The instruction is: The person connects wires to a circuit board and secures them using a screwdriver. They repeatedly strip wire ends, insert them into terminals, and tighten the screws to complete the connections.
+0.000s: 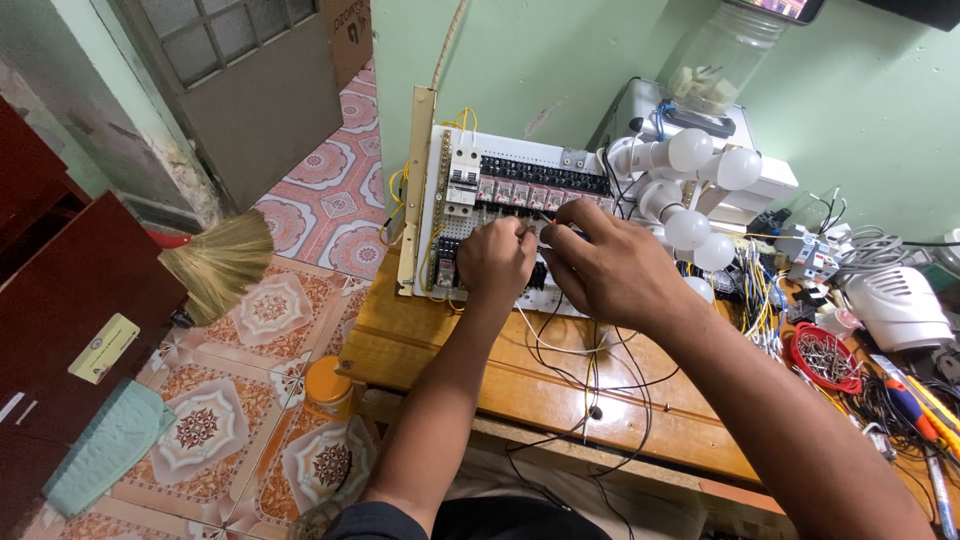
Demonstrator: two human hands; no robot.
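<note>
both forearms reaching forward over the wooden tabletop (480, 370), left hand (495, 262) curled shut, right hand (600, 265) fingers pinching a thin wire (545, 345), white electrical panel (520, 215) propped upright, long side running left-right

Both your forearms extend forward from the bottom of the frame and converge at centre. Your left hand (495, 258) is curled into a loose fist, knuckles up, fingertips pinched together. Your right hand (600, 262) sits just beside it, palm down, fingers bent, thumb and index finger meeting near the left fingertips.
</note>
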